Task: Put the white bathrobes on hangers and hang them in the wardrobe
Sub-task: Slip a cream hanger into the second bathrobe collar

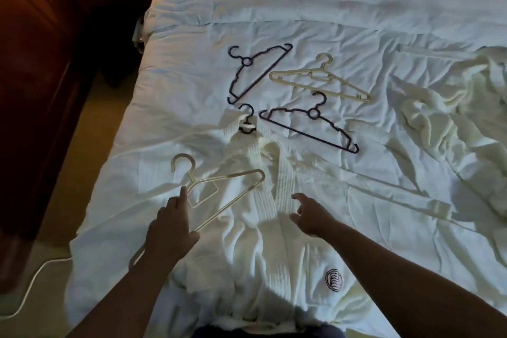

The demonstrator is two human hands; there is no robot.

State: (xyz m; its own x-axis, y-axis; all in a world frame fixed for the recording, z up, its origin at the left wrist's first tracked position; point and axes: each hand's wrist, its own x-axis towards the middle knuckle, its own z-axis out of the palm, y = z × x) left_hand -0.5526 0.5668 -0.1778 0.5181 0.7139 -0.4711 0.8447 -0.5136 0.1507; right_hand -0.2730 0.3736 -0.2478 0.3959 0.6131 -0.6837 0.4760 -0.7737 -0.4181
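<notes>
A white-covered bed carries everything. One white bathrobe lies spread flat along its near middle, collar toward 12 o'clock and lapels crossed, with a dark round emblem on the chest at about 5 o'clock. A dark collar hanger sits tucked inside this robe's neck, with only its hook and ring showing. A second, crumpled bathrobe is heaped at 3 o'clock, well apart from the first.

Three loose hangers rest on the duvet beyond the collar. A far dark hanger is at 12 o'clock and a far cream hanger is just to its right. A near dark hanger is at about 1 o'clock, beside the collar.

The left hand, at 8 o'clock, grips the held cream hanger. Its fingers are curled over the long bar and its index finger lies straight along the hanger's neck. This hanger lies over the spread robe's left shoulder, hook pointing to 11 o'clock.

The right hand, near 5 o'clock, holds nothing. Its fingers are loosely spread and point toward the ribbed lapel, and whether they touch the cloth cannot be told.

A dark nightstand stands at 10 o'clock and a pale cable trails on the floor at 8 o'clock.
</notes>
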